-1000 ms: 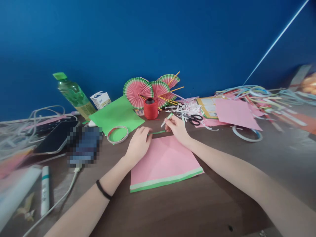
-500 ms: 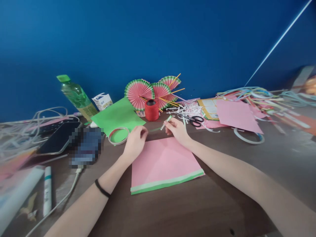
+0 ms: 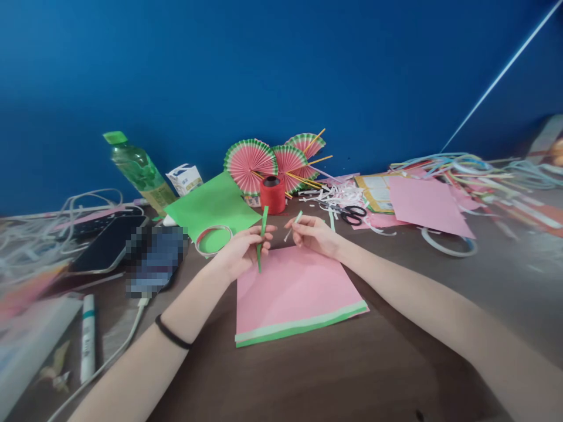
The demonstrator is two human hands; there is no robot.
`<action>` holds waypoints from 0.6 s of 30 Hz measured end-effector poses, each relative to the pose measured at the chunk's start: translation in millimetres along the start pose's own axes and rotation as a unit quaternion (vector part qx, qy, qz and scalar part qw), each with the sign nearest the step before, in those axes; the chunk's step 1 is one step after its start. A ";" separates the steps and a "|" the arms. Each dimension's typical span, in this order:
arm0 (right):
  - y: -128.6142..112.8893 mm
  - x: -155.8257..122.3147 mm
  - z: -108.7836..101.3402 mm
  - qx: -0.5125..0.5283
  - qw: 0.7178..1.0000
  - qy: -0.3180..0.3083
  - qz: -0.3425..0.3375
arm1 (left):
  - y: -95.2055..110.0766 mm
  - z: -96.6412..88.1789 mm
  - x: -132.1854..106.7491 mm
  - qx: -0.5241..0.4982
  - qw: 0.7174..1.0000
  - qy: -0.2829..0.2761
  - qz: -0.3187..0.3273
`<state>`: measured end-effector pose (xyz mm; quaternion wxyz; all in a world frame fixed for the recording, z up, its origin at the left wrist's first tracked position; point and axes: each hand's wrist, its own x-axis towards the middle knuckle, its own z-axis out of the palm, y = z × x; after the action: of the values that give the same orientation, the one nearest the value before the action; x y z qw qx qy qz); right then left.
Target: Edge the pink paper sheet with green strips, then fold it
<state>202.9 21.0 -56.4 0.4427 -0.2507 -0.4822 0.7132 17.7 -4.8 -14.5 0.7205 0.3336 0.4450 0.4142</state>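
Note:
Between the thumb and fingers of my left hand (image 3: 243, 251) is a narrow green paper strip (image 3: 263, 240), held nearly upright. My right hand (image 3: 314, 234) pinches a small, thin, pale strip (image 3: 293, 225) with a whitish-green end. Both hands are over the far edge of a pink paper sheet (image 3: 294, 293), which has light green and darker green bands along its near edge. Left of my left hand, a roll of tape (image 3: 213, 240) lies partly on a green paper sheet (image 3: 206, 202). A red thread spool (image 3: 272, 196) stands just beyond the hands.
Pleated pink-and-green paper fans (image 3: 250, 164) lean against the blue wall. Black-handled scissors (image 3: 353, 215) lie by white paper shreds (image 3: 341, 193). More pink paper (image 3: 426, 202) is at the right. A green bottle (image 3: 141, 173), a phone (image 3: 109, 243) and a marker (image 3: 88, 340) are at the left.
My left hand has turned palm up and now shows the green strip upright in its fingers. My right hand stays nearly in place, its pale strip slightly shifted.

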 end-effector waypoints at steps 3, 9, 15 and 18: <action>-1.8 0.6 -3.7 0.006 1.000 -0.021 0.013 | 3.1 -3.9 1.3 -0.009 1.000 -0.024 -0.006; -1.5 1.7 -2.7 -0.013 0.999 -0.023 0.027 | 12.0 -10.0 -1.1 0.147 0.984 -0.002 0.103; 2.7 0.2 1.3 -0.120 0.992 -0.043 -0.004 | 13.8 -14.0 -3.4 0.409 0.888 0.050 0.204; 4.3 0.6 3.7 -0.143 0.990 -0.013 -0.003 | 16.1 -14.4 -4.4 0.453 0.870 0.046 0.186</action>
<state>198.1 19.2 -58.8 0.3982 -0.3003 -0.5858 0.6388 -1.5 -0.2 -4.7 0.3784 0.6810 0.5460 0.3083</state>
